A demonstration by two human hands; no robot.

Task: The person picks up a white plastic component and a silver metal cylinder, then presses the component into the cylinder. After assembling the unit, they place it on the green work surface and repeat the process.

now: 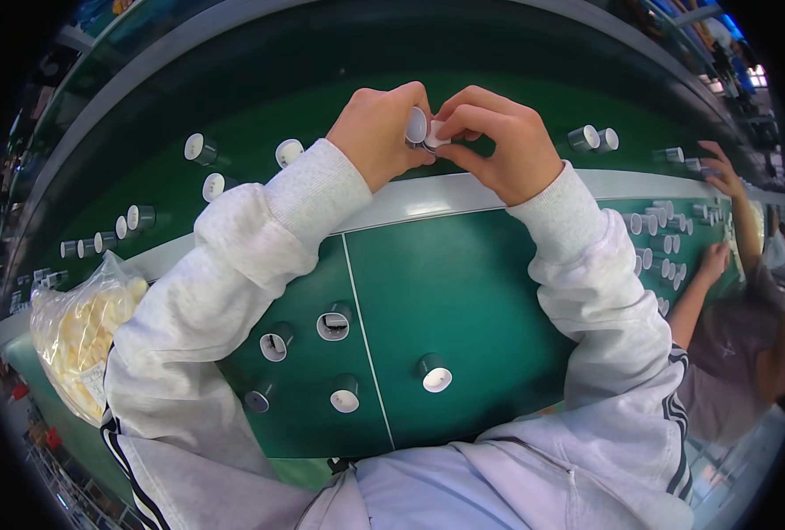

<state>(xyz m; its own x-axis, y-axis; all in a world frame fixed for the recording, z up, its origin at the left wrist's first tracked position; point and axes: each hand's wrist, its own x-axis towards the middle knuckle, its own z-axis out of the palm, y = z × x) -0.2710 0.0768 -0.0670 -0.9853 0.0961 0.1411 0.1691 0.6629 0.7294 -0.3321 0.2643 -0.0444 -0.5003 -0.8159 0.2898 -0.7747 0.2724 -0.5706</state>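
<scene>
Over the far dark green belt, my left hand (376,132) is wrapped round a small grey cup (416,125), its round end facing up and toward me. Close against it, my right hand (505,146) pinches a small white piece (436,135) at the cup's edge; how far the two fit together is hidden by my fingers. On the green tabletop below my arms stand several grey cups with white insides, among them one cup (435,374) right of the white line and another cup (345,395) left of it. Dark bits show inside a third cup (333,323).
A clear plastic bag (87,340) of pale yellowish pieces sits beyond my left forearm. More cups lie along the belt (498,79) on both sides. A pale metal rail (428,203) divides belt from tabletop. To the right, a co-worker's hand (722,170) reaches over cups.
</scene>
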